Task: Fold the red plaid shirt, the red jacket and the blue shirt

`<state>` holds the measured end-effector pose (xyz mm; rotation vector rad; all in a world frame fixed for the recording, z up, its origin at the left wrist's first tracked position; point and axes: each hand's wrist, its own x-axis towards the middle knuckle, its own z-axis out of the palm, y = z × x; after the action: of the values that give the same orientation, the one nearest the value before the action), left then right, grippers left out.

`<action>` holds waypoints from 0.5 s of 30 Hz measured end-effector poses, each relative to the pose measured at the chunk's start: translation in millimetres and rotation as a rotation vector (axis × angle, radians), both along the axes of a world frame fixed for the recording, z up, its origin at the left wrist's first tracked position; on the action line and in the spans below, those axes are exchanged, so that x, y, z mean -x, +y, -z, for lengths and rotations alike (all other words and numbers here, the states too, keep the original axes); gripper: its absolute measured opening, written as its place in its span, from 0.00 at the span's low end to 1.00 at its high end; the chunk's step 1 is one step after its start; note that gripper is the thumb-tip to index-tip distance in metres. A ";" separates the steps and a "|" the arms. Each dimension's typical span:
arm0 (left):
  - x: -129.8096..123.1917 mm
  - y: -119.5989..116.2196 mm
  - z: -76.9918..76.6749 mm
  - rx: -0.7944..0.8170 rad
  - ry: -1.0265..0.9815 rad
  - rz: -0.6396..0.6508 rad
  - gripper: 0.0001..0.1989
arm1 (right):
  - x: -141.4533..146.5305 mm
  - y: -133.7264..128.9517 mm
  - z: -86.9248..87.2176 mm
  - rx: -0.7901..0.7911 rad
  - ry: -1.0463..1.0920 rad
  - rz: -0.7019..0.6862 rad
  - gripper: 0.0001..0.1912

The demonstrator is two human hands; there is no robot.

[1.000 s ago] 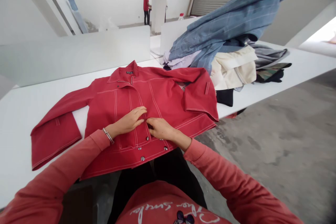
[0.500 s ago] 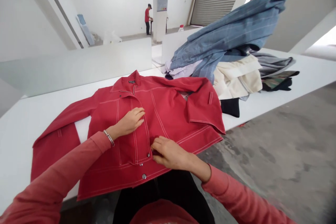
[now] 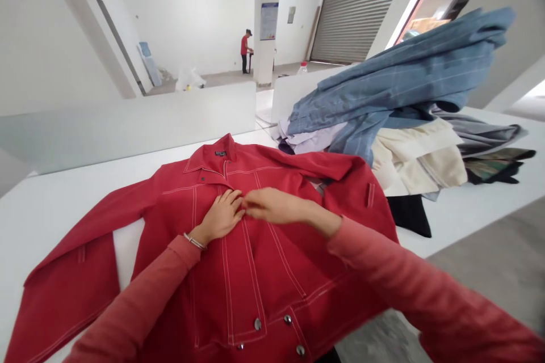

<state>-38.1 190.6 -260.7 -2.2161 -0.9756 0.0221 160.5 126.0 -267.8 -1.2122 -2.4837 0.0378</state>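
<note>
A red jacket [image 3: 170, 261] with white stitching lies front up across the white table, its collar away from me and its sleeves out to both sides. Palm down on the front placket rests my left hand [image 3: 222, 215], its fingers laid out over the cloth. My right hand [image 3: 272, 205] meets it at the placket's edge, fingers curled in and seemingly pinching the fabric; the fingertips are partly blurred. Metal snap buttons [image 3: 258, 324] show near the hem. Close to the collar the front stands apart, showing the zip edge.
A pile of folded clothes, with a blue checked garment [image 3: 400, 82] on top and a cream one [image 3: 419, 153] below, lies at the right. Low partition panels [image 3: 170, 125] run along the back of the white table [image 3: 76, 178]. Far off, a person in red [image 3: 245, 51] stands.
My right hand has moved up from near the hem to beside my left hand. The jacket's lower front sits more open at the hem, and the view has tilted up.
</note>
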 end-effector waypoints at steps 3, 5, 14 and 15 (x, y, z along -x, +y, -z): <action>-1.3 -2.2 0.2 0.012 -0.018 -0.043 0.24 | 24.3 53.6 -36.8 -0.049 0.025 0.160 0.25; -2.3 -3.7 -0.3 0.020 -0.022 -0.058 0.24 | 47.0 84.2 -51.8 -0.093 0.038 0.214 0.28; -0.3 -2.1 0.1 0.037 -0.037 0.008 0.22 | 100.2 144.3 -66.4 -0.231 0.151 0.357 0.28; 0.2 -1.3 0.4 0.034 -0.036 0.016 0.22 | 94.0 149.7 -66.0 -0.209 0.182 0.413 0.29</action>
<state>-38.3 189.3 -261.1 -2.2627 -0.9833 -0.0084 66.5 275.7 -201.7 -1.5255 -1.9871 -0.2061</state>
